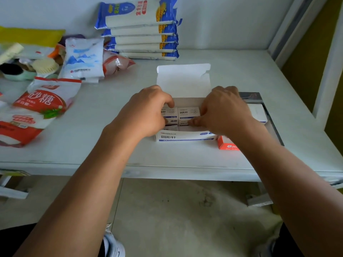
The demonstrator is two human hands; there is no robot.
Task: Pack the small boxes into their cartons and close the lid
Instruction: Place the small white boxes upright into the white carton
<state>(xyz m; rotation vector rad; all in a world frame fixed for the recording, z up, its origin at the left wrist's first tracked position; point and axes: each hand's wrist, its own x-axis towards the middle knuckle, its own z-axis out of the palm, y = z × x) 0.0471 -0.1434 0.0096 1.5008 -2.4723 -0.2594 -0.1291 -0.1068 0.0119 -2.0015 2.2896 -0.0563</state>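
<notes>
Two small paper-clip boxes (188, 115) are gripped inside the open carton (185, 137) on the bench (111, 149), pinched by the left hand (148, 110) and right hand (222, 110); the lid (183, 80) is raised.

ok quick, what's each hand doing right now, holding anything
Left hand: fingers curled on a small box inside the open carton.
Right hand: pinching the neighbouring small box in the carton.
</notes>
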